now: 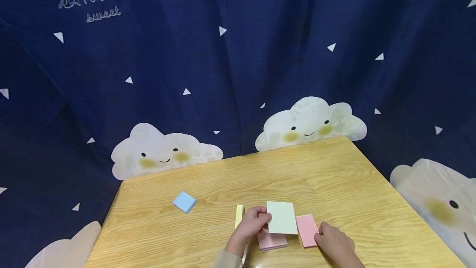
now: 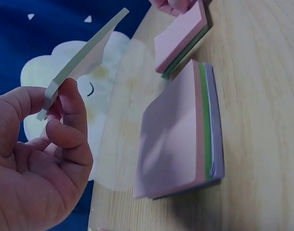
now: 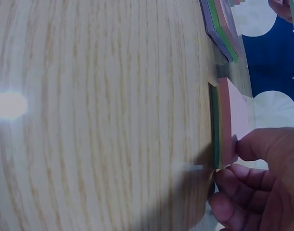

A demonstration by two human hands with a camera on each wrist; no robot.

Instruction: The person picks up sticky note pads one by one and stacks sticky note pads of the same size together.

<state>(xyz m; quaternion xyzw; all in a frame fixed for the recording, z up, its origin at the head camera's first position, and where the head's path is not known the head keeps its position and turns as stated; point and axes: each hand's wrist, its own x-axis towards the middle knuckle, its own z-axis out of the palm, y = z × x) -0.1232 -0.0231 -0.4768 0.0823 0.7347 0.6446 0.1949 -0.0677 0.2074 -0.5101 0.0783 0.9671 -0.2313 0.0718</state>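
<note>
My left hand (image 1: 253,221) pinches a thin pale green sticky note pad (image 1: 282,217) by its edge, held up above the table. Below it lies a square stack of sticky note pads (image 2: 171,139), pink on top with green and purple layers under. My right hand (image 1: 336,242) grips the near right edge of a narrower pink sticky note stack (image 1: 307,230). In the right wrist view, thumb and fingers close on that stack's edge, where darker green and yellowish layers show beneath the pink. Left of my left hand is a narrow yellow pad (image 1: 239,215), partly hidden by the hand.
A blue sticky note pad (image 1: 184,202) lies farther off on the left part of the wooden table (image 1: 148,226). Behind the table hangs a dark blue curtain (image 1: 238,73) printed with clouds and triangles. The table's right edge slopes away beyond my right hand.
</note>
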